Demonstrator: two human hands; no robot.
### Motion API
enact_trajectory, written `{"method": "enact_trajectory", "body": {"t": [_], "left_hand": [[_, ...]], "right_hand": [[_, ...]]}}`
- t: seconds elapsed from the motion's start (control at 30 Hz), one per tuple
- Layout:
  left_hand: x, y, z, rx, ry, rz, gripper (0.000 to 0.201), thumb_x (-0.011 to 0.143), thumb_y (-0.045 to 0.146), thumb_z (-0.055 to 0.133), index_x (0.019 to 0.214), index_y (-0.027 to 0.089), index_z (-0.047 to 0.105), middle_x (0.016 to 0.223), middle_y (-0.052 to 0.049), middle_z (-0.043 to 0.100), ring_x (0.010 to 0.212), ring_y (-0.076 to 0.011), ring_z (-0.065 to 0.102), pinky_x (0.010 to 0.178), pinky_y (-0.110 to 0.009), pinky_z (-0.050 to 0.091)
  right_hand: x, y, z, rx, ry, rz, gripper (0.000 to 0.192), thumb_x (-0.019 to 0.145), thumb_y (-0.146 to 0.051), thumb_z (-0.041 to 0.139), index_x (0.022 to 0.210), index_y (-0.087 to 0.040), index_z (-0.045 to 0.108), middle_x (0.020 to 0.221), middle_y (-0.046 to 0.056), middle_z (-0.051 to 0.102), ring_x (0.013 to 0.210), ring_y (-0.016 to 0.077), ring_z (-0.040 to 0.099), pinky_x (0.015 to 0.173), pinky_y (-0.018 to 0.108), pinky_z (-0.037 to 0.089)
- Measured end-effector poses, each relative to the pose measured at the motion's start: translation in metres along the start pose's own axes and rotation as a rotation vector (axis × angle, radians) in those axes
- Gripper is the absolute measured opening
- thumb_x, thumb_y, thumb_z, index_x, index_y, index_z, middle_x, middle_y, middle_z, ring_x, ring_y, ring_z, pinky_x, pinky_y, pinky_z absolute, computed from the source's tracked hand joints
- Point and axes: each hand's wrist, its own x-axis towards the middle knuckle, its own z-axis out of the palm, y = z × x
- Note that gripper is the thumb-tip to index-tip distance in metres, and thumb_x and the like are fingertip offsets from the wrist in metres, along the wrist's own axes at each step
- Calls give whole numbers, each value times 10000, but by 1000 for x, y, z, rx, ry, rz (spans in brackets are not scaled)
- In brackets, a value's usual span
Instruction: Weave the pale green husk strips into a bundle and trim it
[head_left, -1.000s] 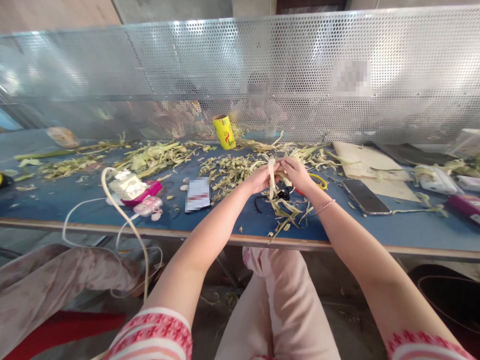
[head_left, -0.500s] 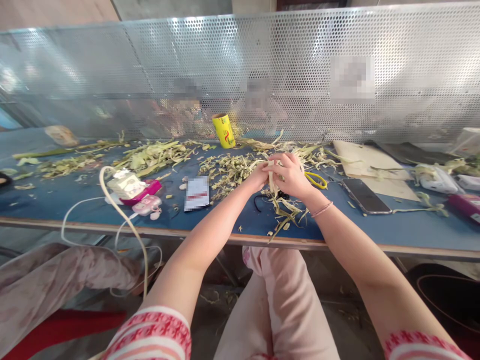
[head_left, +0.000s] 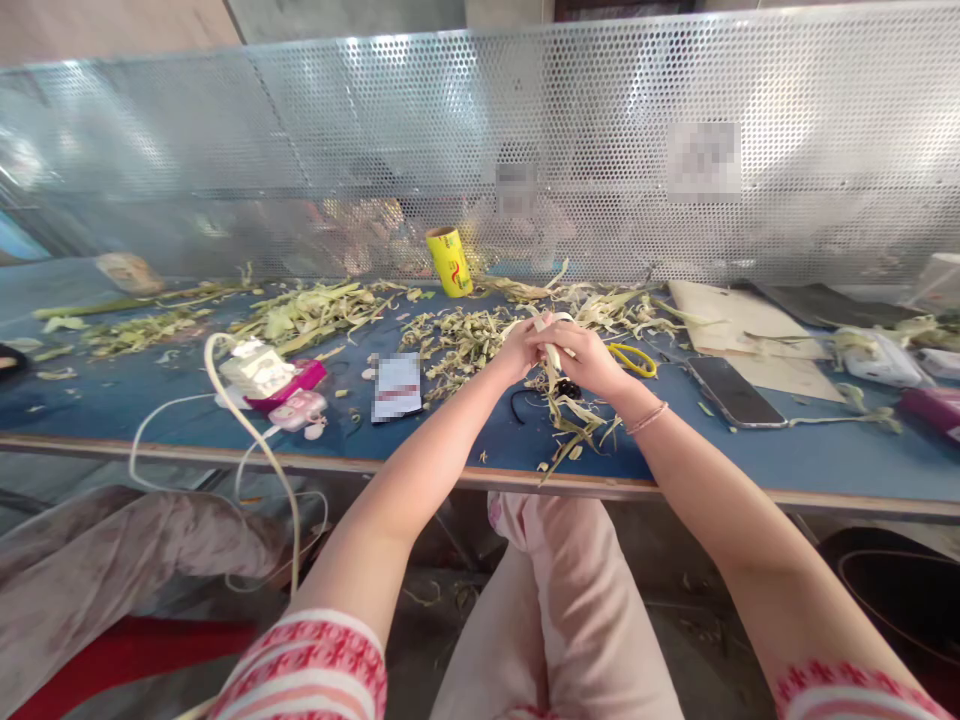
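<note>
Your two bare forearms run up from the lower corners of the frame and meet just right of centre. Your left hand (head_left: 520, 352) comes in from the lower left, fingers curled inward and knuckles turned toward the right. Your right hand (head_left: 581, 355) comes in from the lower right, its fingers bent over and pressed against those of the left, so both hands are closed together. A thin band circles your right wrist.
</note>
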Motion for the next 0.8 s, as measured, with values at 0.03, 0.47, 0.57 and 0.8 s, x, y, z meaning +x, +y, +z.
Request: {"method": "enact_trajectory", "body": {"t": [0.03,0.47,0.57,0.8], "left_hand": [[0,0,0,10,-21,29,244,866,187,535,633,147,475,503,58,380,434,-36,355,437,-178,260],[9,0,-7,128,-55,150,463,814,581,537,674,140,551,510,35,476,424,-50,418,442,-197,318],[10,0,-10,85,-70,128,455,809,581,546,697,140,554,498,35,479,413,-47,424,429,-184,306],[9,-2,-13,5,-129,94,399,792,532,605,721,142,563,536,33,511,451,-58,474,441,-185,352]], "right_hand": [[0,0,1,43,3,19,315,951,-358,416,1009,-229,698,963,79,698,957,191,623,885,373,498],[-2,-1,-13,689,-39,310,700,852,-733,240,740,-169,639,785,96,658,769,197,608,749,353,496],[-1,5,-15,460,29,393,479,887,-578,381,757,-175,605,718,58,627,707,171,586,701,320,481],[-4,12,-13,-169,-120,-30,258,846,-189,498,1093,-189,573,805,54,602,769,186,538,764,354,464]]}}
